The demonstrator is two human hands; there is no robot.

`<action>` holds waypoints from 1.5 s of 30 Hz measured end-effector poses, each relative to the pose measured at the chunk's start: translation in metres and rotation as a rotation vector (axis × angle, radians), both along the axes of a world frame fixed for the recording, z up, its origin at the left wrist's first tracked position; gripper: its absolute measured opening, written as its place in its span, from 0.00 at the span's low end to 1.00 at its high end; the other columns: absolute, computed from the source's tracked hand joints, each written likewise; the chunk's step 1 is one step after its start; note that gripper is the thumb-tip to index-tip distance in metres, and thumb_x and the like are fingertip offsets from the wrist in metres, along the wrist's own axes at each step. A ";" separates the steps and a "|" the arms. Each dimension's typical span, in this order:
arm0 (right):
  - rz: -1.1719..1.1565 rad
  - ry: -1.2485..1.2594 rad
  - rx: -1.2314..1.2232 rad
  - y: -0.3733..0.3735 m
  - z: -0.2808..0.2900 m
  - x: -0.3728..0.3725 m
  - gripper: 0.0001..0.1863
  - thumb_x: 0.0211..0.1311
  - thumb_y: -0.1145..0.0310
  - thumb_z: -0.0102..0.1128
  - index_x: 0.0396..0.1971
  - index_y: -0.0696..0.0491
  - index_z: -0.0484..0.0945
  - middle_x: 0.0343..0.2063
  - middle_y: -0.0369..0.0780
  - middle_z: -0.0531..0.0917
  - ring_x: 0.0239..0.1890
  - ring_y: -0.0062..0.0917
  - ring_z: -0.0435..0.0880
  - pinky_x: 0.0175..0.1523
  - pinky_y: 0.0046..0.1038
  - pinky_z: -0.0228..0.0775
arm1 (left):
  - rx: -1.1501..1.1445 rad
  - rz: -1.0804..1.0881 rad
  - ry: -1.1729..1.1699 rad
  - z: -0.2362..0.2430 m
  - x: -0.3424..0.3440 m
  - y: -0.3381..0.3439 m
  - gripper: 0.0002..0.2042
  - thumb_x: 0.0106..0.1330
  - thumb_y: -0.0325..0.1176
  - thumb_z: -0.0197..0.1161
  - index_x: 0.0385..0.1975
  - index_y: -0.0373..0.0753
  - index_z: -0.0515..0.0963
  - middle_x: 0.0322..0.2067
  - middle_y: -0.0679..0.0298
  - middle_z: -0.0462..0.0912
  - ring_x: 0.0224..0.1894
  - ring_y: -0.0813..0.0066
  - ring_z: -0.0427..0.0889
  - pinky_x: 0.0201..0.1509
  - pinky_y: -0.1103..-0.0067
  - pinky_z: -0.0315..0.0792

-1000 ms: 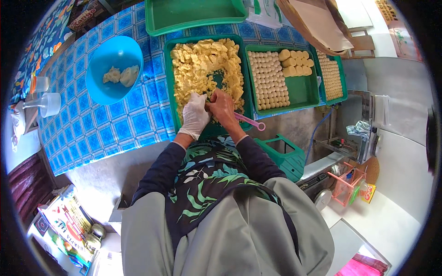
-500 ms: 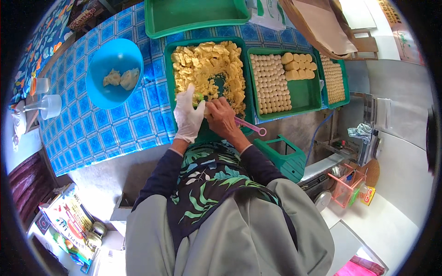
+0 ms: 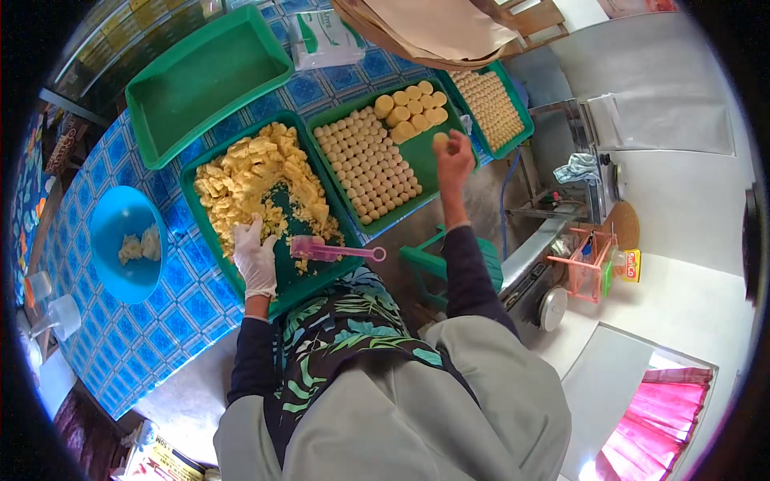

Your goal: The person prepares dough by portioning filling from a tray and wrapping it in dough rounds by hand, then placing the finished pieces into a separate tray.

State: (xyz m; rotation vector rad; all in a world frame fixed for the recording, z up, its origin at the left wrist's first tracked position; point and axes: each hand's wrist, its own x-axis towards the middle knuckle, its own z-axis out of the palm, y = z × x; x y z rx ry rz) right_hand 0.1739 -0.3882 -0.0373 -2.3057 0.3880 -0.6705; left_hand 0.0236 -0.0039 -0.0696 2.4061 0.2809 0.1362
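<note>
Two pale dough lumps point(image 3: 151, 242) sit in a blue bowl point(image 3: 120, 212), left of the crumb tray point(image 3: 321, 279); they look soft, probably sticky. Crumb tray itself: yellow mass point(image 3: 249, 164), broken and crumbly, likely better gathered with the palm than pinched. Gloved left hand point(image 3: 255, 260) at the crumb tray's near-left part, thumb spread from fingers; nothing clearly held. Pink scoop point(image 3: 317, 250) at the crumb tray's right side, handle past the rim; looks light and stiff, the handle its natural grip. Right of the crumb tray, a second tray point(image 3: 421, 152): rows of small balls point(image 3: 365, 168), then thicker yellow pieces point(image 3: 409, 108). Farther right of the crumb tray, bare right hand point(image 3: 455, 164), well apart from the left, fingertips closed on one yellow lump point(image 3: 440, 139). Judged light, soft, easily dented; hold lightly by its sides.
</note>
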 end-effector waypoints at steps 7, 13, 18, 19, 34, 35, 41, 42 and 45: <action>0.142 0.076 -0.299 -0.060 -0.040 0.085 0.27 0.46 0.77 0.71 0.51 0.57 0.77 0.37 0.44 0.83 0.39 0.34 0.83 0.38 0.33 0.77 | -0.032 0.020 0.027 -0.010 -0.003 0.005 0.27 0.46 0.27 0.74 0.52 0.38 0.78 0.40 0.53 0.76 0.43 0.55 0.78 0.46 0.69 0.73; 0.088 -0.043 -0.149 -0.060 -0.039 0.083 0.28 0.53 0.82 0.58 0.58 0.59 0.73 0.39 0.45 0.82 0.39 0.41 0.81 0.44 0.37 0.76 | -0.023 0.043 0.029 -0.008 0.000 0.000 0.25 0.46 0.28 0.74 0.49 0.38 0.79 0.39 0.54 0.75 0.41 0.56 0.78 0.45 0.69 0.72; 0.201 -0.090 -0.224 0.041 0.026 0.016 0.23 0.52 0.84 0.50 0.50 0.58 0.78 0.34 0.47 0.81 0.38 0.40 0.81 0.41 0.38 0.75 | -0.005 0.066 -0.049 -0.008 -0.009 0.005 0.22 0.46 0.30 0.74 0.45 0.37 0.80 0.35 0.54 0.76 0.40 0.55 0.77 0.45 0.68 0.72; 0.395 -0.075 -0.266 0.067 0.030 -0.011 0.21 0.51 0.84 0.51 0.47 0.58 0.78 0.32 0.48 0.80 0.36 0.39 0.81 0.40 0.38 0.74 | 0.001 0.056 -0.046 -0.005 -0.007 0.002 0.22 0.46 0.30 0.73 0.44 0.37 0.80 0.34 0.54 0.77 0.41 0.54 0.78 0.45 0.67 0.72; 0.828 0.492 -0.436 0.166 0.022 -0.157 0.12 0.50 0.71 0.57 0.37 0.54 0.77 0.29 0.50 0.81 0.32 0.47 0.83 0.35 0.46 0.72 | -0.061 -0.034 -0.050 -0.009 -0.043 -0.005 0.29 0.44 0.31 0.75 0.51 0.38 0.79 0.35 0.55 0.76 0.39 0.56 0.78 0.43 0.68 0.73; 0.830 0.554 -0.480 0.161 0.030 -0.156 0.10 0.50 0.71 0.57 0.34 0.54 0.78 0.28 0.50 0.82 0.32 0.47 0.83 0.34 0.45 0.74 | -0.054 -0.050 -0.037 -0.008 -0.045 -0.004 0.29 0.44 0.31 0.75 0.51 0.38 0.79 0.35 0.55 0.76 0.39 0.56 0.78 0.43 0.68 0.73; 0.804 0.681 -0.625 0.163 0.021 -0.155 0.06 0.50 0.71 0.56 0.24 0.55 0.81 0.23 0.50 0.82 0.31 0.45 0.85 0.33 0.43 0.76 | -0.078 -0.066 0.010 -0.006 -0.059 -0.002 0.28 0.44 0.32 0.75 0.51 0.38 0.78 0.35 0.54 0.76 0.40 0.56 0.78 0.43 0.68 0.72; 0.766 0.626 -0.609 0.172 0.013 -0.153 0.06 0.50 0.70 0.56 0.22 0.55 0.80 0.23 0.49 0.82 0.31 0.44 0.85 0.33 0.43 0.76 | -0.046 -0.060 -0.018 -0.006 -0.056 -0.004 0.27 0.44 0.33 0.75 0.48 0.37 0.79 0.35 0.53 0.76 0.40 0.54 0.78 0.43 0.67 0.72; 0.731 0.468 -0.498 0.194 -0.011 -0.140 0.06 0.51 0.70 0.56 0.23 0.55 0.80 0.23 0.50 0.82 0.29 0.45 0.84 0.32 0.44 0.75 | -0.020 -0.038 -0.031 -0.008 -0.039 -0.014 0.25 0.43 0.35 0.76 0.44 0.36 0.79 0.37 0.52 0.78 0.42 0.53 0.78 0.45 0.66 0.73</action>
